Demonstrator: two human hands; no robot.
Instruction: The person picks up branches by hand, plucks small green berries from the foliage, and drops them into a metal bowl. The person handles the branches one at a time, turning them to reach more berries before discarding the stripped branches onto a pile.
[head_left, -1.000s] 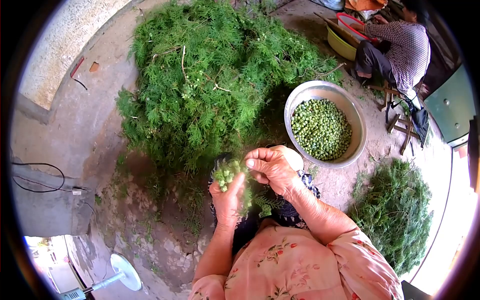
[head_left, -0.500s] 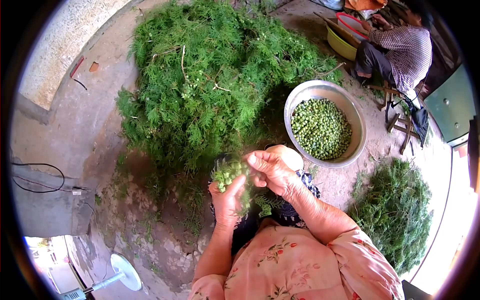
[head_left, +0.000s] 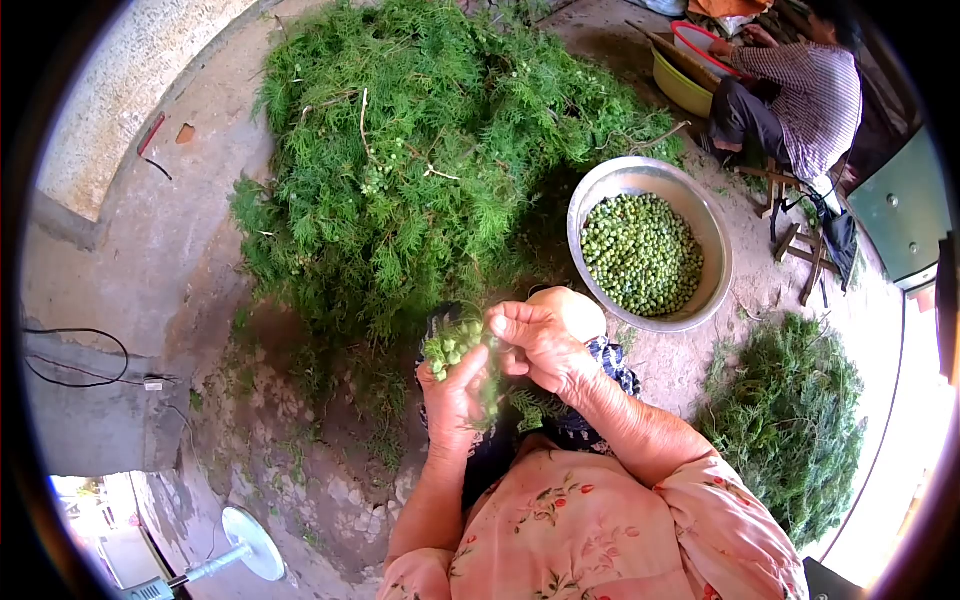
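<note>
My left hand is closed around a sprig of green cones, with the thumb lying along it. Some feathery green foliage hangs below that hand over my lap. Close on the right, my right hand has its thumb and fingers pinched together at the edge of the sprig. What sits between those fingertips is too small to make out. Ahead and to the right stands a metal basin partly filled with round green cones. A large heap of leafy green branches lies in front of my knees.
A second green pile lies on the ground at my right. At the upper right, a person in a checked shirt sits by a yellow tub and a red-rimmed basin. A pedestal fan stands lower left.
The other person's arm has shifted toward the red-rimmed basin. My hands stay almost in place at the sprig, with only slight finger movement.
</note>
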